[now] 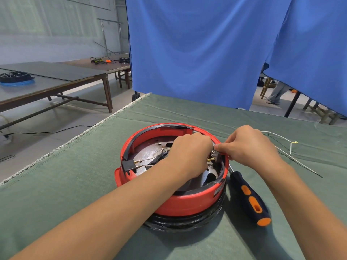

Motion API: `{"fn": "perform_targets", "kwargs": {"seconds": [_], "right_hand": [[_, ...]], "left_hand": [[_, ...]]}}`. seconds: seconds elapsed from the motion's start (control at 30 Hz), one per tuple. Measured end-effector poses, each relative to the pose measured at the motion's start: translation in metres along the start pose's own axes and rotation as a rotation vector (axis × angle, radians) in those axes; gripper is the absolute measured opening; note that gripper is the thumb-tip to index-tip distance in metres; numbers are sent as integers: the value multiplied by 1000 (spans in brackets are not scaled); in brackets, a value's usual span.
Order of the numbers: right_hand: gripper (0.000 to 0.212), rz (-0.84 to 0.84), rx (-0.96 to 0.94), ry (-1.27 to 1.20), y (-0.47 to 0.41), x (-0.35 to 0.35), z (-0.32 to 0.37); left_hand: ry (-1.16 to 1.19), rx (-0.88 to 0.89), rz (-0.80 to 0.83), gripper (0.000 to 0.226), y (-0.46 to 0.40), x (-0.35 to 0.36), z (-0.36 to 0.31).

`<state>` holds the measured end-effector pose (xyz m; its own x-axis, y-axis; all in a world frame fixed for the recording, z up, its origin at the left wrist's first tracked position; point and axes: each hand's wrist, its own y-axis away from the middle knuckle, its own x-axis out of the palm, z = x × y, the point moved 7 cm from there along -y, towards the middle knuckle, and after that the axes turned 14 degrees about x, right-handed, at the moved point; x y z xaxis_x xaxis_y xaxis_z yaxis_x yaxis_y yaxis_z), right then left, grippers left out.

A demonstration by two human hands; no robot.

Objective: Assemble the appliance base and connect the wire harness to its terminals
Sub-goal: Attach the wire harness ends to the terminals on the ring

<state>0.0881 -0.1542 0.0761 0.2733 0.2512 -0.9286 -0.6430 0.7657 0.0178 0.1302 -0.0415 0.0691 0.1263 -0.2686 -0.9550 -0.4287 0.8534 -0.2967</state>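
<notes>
The red appliance base [174,201] sits on the green cloth [75,184], the left hand [189,152] curls inside (grip hidden), and the right hand [249,147] pinches by the small metal terminals [213,156], which could bend if pushed hard.

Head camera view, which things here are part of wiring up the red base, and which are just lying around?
Part of the job:
- red appliance base, open side up
- terminal block at its right rim
- left hand reaching inside the base
- right hand pinching at the terminals
- loose white wires on the cloth

Lying about:
- screwdriver, untouched beside the base
- far tables with coiled parts
</notes>
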Motion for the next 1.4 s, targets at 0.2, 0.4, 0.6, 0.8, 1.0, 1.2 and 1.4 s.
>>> {"fn": "perform_targets", "kwargs": {"seconds": [0.2,0.4,0.6,0.8,1.0,1.2,1.4], "right_hand": [[39,-5,-1,2,0,0,0],[39,1,-5,4,-2,1,1],[37,1,0,-1,-1,1,0],[37,2,4,-5,0,0,0],[37,3,2,-10,1,0,0],[37,4,2,-19,1,-1,0],[37,1,4,-21,1,-3,0]], "left_hand": [[30,-18,-4,20,0,0,2],[42,-39,-23,21,1,-2,4],[49,-49,-35,19,2,-3,6],[35,-44,-39,18,1,-3,5],[64,-23,-59,19,-1,-1,4],[311,9,35,18,0,16,18],[530,55,120,12,-9,22,24]]}}
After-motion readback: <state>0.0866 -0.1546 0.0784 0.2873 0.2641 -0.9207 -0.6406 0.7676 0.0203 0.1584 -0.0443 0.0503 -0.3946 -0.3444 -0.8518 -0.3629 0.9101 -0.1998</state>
